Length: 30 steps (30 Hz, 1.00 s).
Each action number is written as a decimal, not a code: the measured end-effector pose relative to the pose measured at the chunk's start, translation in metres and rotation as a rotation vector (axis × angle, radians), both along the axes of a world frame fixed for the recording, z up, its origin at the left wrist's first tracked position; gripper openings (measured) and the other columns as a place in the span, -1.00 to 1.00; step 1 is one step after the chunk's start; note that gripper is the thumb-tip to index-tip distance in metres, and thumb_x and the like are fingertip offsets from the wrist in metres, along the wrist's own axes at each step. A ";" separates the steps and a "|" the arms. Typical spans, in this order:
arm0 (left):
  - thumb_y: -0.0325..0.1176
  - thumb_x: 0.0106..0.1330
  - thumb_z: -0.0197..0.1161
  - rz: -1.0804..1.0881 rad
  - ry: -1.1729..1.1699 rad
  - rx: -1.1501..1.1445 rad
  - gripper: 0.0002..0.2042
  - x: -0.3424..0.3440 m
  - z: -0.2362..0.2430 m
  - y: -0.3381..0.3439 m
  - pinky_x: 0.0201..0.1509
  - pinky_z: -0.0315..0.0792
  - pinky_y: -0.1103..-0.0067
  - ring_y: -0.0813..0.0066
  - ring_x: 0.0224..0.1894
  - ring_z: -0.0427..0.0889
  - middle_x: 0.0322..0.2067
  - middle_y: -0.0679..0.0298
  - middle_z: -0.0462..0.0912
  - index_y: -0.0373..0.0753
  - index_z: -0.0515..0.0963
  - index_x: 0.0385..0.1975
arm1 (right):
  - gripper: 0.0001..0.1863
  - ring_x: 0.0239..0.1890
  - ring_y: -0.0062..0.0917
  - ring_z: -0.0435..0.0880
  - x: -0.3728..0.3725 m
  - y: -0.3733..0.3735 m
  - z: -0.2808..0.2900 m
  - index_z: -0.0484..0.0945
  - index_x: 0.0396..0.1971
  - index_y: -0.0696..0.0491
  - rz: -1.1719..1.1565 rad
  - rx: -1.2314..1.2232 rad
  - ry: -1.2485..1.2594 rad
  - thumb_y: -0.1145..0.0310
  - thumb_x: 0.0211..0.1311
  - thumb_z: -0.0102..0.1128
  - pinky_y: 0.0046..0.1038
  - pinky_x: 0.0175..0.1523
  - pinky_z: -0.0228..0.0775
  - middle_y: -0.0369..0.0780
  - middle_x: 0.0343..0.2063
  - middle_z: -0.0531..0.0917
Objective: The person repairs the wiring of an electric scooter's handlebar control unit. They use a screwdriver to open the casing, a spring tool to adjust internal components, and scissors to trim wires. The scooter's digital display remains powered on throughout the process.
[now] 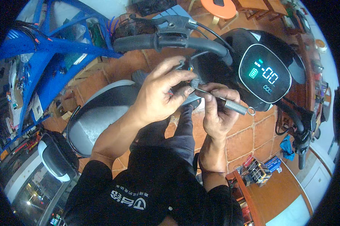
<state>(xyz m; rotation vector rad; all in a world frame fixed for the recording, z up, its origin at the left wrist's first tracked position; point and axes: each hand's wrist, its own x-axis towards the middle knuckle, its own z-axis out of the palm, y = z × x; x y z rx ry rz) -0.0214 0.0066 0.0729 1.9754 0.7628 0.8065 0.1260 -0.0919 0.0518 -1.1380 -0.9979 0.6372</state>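
Between the thumb and fingers of my left hand (158,88) is a small grey connector (195,83). A few thin coloured wires show behind it, partly hidden by the fingers. My right hand (219,113) pinches a metal coil spring (236,107) that has a round loop at its outer end. From the spring's other end a thin straight metal tip reaches to the connector; whether it goes inside cannot be made out. Both hands are close together, just below the scooter's handlebar (136,44).
A lit scooter display (265,73) stands to the right of my hands. The black scooter seat (98,120) lies at the left, beside a blue metal rack (53,49). Small boxes (257,170) sit on a wooden table (279,190) at lower right. An orange round stool (219,7) stands at the top.
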 end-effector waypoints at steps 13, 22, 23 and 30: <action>-0.51 0.06 0.37 0.021 0.068 0.140 -0.69 0.007 0.001 -0.006 0.02 0.50 0.34 0.05 0.01 0.58 0.02 -0.09 0.46 -0.29 0.61 -0.15 | -0.82 -0.20 -0.38 0.67 0.001 -0.002 -0.008 0.33 -0.22 0.15 -0.031 0.054 0.075 0.60 0.27 0.14 -0.41 -0.09 0.56 -0.03 -0.25 0.60; -0.41 0.13 0.35 0.018 -0.008 0.015 -0.71 0.006 -0.010 -0.006 0.13 0.41 0.38 0.07 0.06 0.52 0.02 -0.07 0.46 -0.29 0.63 -0.12 | -0.80 -0.30 -0.38 0.68 0.006 0.002 -0.012 0.30 -0.19 0.12 0.043 0.061 0.122 0.52 0.31 0.14 -0.40 -0.19 0.60 0.01 -0.30 0.61; -0.36 0.17 0.35 0.008 -0.033 -0.047 -0.71 0.006 -0.012 -0.007 0.15 0.38 0.37 0.10 0.08 0.51 0.03 -0.06 0.47 -0.29 0.64 -0.12 | -0.80 -0.30 -0.41 0.67 0.005 0.002 -0.011 0.31 -0.21 0.13 0.039 0.072 0.173 0.54 0.29 0.16 -0.42 -0.20 0.58 0.01 -0.30 0.62; -0.28 0.29 0.28 -0.024 -0.281 -0.497 -0.69 0.010 -0.018 -0.015 0.27 0.26 0.37 0.22 0.20 0.41 0.09 -0.01 0.46 -0.36 0.60 -0.08 | -0.80 -0.38 -0.53 0.62 -0.004 0.006 0.001 0.35 -0.25 0.14 -0.003 0.090 0.323 0.59 0.24 0.20 -0.52 -0.29 0.53 -0.01 -0.30 0.63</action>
